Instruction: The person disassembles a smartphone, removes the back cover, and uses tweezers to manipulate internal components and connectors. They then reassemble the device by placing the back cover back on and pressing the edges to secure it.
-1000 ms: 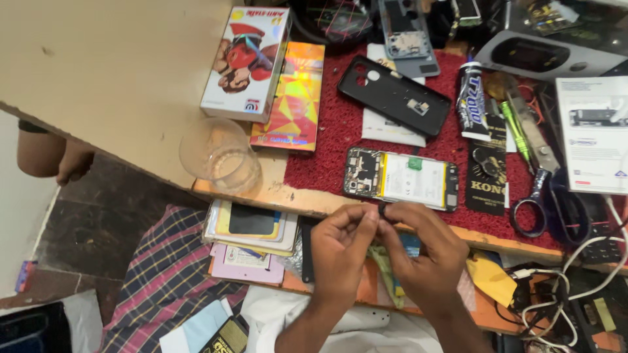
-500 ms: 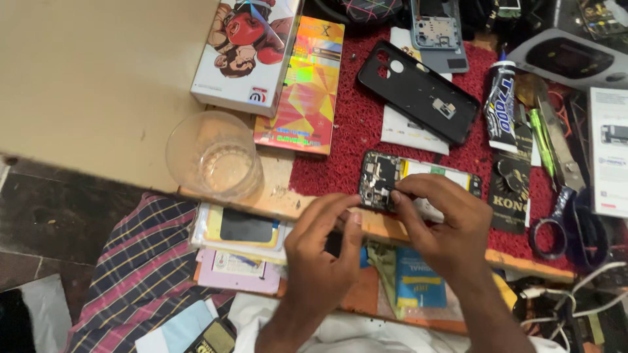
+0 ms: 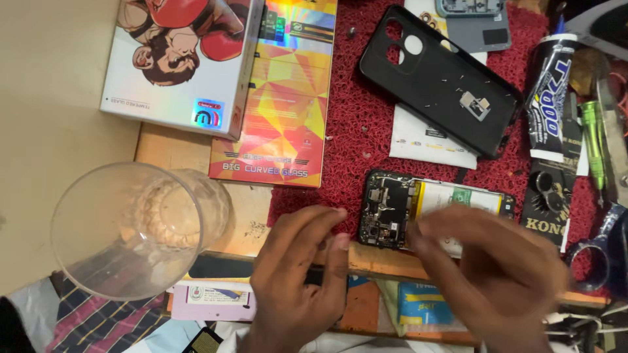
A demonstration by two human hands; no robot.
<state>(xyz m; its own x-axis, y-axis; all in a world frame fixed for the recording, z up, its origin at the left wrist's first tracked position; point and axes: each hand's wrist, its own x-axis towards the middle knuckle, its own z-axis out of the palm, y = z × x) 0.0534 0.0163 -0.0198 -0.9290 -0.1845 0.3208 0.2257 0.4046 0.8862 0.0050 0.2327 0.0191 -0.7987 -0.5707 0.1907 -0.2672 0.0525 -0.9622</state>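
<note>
An opened phone (image 3: 418, 206) with bare circuit board and white battery lies on a red mat (image 3: 353, 117) near the table's front edge. My right hand (image 3: 497, 274) hovers blurred over the phone's lower right part, fingers spread toward the battery. My left hand (image 3: 301, 274) sits just left of the phone at the table edge, fingers curled and pinched; a small dark thing seems to be under them, too blurred to tell. A black phone back cover (image 3: 438, 78) lies above the phone on a white sheet.
A clear drinking glass (image 3: 131, 229) stands at the left front. Two flat boxes (image 3: 190, 59) (image 3: 281, 111) lie behind it. A glue tube (image 3: 549, 104), green tool (image 3: 592, 144) and scissors (image 3: 602, 255) lie at the right. A shelf with packets (image 3: 216, 294) lies below the edge.
The camera has moved closer to the table. Both hands rose from below the table edge to the opened phone; my right hand now reaches over its battery.
</note>
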